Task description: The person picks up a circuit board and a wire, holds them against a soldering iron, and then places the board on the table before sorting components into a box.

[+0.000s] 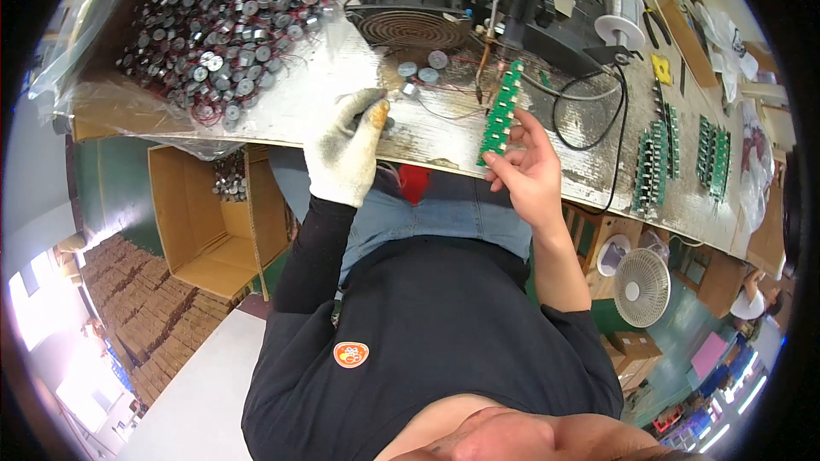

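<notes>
My right hand (531, 166), bare, pinches one end of a narrow green circuit board (502, 111), held upright over the table edge. Small white parts run along the board. My left hand (343, 149) wears a white glove stained yellow at a fingertip. Its fingers are curled together above the table edge; what they hold, if anything, is hidden. A small grey round part shows beside the glove. Just beyond lie a few loose round metal parts with thin wires (430, 75). A soldering stand (512, 26) rises behind the board.
A large heap of round metal parts with red wires (248, 26) fills the far left. A black fan (410, 21) and a solder wire spool (619, 15) stand at the back. More green boards (653, 162) lie right. Below the table are a cardboard box (201, 226) and white fan (642, 288).
</notes>
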Motion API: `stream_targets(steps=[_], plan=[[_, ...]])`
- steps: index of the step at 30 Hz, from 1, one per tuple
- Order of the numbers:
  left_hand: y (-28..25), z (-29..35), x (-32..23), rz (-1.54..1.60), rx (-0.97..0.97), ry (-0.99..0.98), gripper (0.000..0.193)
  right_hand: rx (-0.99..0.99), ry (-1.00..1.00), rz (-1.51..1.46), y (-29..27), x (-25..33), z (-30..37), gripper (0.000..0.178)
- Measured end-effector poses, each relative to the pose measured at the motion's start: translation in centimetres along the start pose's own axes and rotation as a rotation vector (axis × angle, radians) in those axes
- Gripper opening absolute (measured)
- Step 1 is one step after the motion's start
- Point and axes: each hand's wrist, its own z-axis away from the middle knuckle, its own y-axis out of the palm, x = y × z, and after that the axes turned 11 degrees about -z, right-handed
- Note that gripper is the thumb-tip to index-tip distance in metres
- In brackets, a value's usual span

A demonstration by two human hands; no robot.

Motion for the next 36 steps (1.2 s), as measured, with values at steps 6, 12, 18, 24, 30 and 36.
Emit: stream_targets(steps=[6, 12, 18, 24, 30, 36], plan=[[3.1, 1.8, -1.0, -0.093, 0.14, -0.039, 0.015, 0.092, 0.053, -0.096, 0.1, 0.8, 0.0, 0.066], [5.2, 2.4, -1.1, -0.258, 0.206, 0.114, 0.014, 0.112, 0.069, -0.206, 0.3, 0.6, 0.0, 0.065], [5.7, 1.5, -1.0, 0.017, 0.337, -0.137, 0.015, 0.113, 0.035, -0.193, 0.5, 0.3, -0.1, 0.061], [5.4, 0.4, -1.7, 0.107, 0.42, -0.317, 0.017, 0.109, -0.011, -0.237, 0.9, 0.3, -0.3, 0.058], [5.6, -0.1, -1.7, 0.142, 0.403, -0.266, 0.016, 0.097, -0.064, -0.233, 1.2, 0.1, -0.5, 0.06], [5.4, -0.3, -1.9, 0.193, 0.402, -0.311, 0.016, 0.094, -0.07, -0.235, 1.3, 0.0, -0.7, 0.061]])
